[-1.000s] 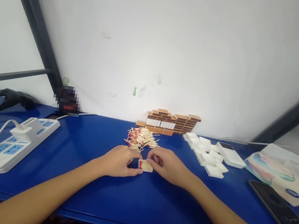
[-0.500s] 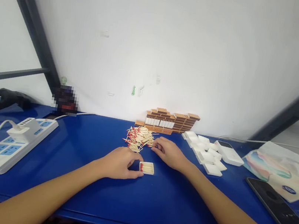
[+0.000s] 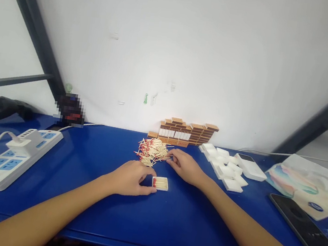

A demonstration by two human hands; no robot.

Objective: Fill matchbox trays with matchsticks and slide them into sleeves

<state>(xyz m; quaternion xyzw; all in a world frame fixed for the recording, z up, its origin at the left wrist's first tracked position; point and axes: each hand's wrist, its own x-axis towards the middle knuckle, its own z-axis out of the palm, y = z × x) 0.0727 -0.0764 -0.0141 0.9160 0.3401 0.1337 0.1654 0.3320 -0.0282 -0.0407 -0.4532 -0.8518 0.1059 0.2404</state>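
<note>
Left hand (image 3: pixel 133 179), tray (image 3: pixel 161 189) (matches (image 3: pixel 160 183) inside) at fingertips (image 3: pixel 153 190)

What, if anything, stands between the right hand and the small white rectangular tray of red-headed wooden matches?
Nothing visible does: only smooth blue tabletop shows between the right hand and the tray. The left hand holds the tray's left end, beside this path.

Light's soft, wall (image 3: pixel 174 50) brightest nr ctr, dimmer twd corners, w/ stretched edges & pixelated patch (image 3: pixel 70 110) L
</note>
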